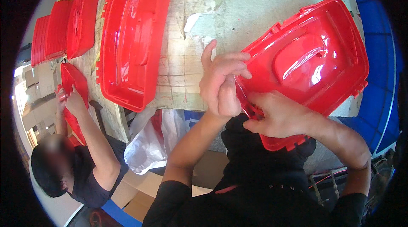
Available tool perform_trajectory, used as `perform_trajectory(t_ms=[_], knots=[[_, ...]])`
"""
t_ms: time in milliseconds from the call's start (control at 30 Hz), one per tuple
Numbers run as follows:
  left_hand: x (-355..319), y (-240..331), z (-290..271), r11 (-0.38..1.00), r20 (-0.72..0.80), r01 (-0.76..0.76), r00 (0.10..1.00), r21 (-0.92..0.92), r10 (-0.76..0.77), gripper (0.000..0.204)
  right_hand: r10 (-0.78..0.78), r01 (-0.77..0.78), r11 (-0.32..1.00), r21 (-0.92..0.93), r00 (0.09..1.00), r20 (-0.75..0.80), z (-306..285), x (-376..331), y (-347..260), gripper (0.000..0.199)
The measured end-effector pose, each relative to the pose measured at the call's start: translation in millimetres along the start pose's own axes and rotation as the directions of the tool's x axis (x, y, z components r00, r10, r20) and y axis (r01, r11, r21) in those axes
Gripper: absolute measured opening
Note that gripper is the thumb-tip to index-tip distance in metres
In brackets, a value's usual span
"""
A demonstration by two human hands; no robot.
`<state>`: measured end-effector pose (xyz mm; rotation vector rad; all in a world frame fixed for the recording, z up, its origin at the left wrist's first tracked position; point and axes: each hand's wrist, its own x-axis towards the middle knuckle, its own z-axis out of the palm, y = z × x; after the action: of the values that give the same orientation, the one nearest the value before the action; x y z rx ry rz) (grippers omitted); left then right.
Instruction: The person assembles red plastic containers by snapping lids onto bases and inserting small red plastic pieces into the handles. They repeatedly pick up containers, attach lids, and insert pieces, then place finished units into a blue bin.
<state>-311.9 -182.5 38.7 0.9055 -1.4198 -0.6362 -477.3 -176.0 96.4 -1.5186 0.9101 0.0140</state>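
Observation:
A shallow red plastic case half (304,59), with a raised oval panel and notched edges, sits tilted at the table's front right edge, its near corner overhanging toward my body. My right hand (280,114) is closed over its near left rim, with the thumb outside and the fingers inside. Beside that rim, my left hand (223,84) has its fingers curled and one finger raised. The curled fingertips meet at the case's left corner; what they pinch, if anything, is hidden.
Another red case half (134,39) lies left on the worn table (187,69). Beyond it stand a red shell (84,18) and stacked red parts (51,33). At left, a co-worker (93,159) handles a red part (76,99). A white plastic bag (151,142) hangs below the table edge.

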Motion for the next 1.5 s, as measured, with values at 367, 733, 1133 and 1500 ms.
perform_trajectory(t_ms=[367,733,1133,1500], knots=[[-1.5,0.0,-2.6,0.993,0.077,0.110,0.991,-0.030,-0.107,0.021,-0.081,0.050,0.932,-0.359,0.994,-0.072,13.0,-12.6,-13.7,0.022],[-0.5,29.7,2.9,0.858,-0.086,0.406,0.888,-0.314,-0.452,0.037,-0.042,0.029,0.997,-0.070,0.980,-0.196,22.1,-18.7,22.1,0.024],[-24.0,8.0,2.4,0.966,-0.011,0.200,0.979,-0.167,-0.204,0.030,-0.049,0.024,0.992,-0.124,0.978,-0.203,35.0,-16.3,9.9,0.013],[-22.8,11.1,2.0,0.986,0.012,0.151,0.989,-0.075,-0.151,0.022,-0.189,0.147,0.948,-0.281,0.973,-0.129,43.8,-16.6,7.7,0.016]])
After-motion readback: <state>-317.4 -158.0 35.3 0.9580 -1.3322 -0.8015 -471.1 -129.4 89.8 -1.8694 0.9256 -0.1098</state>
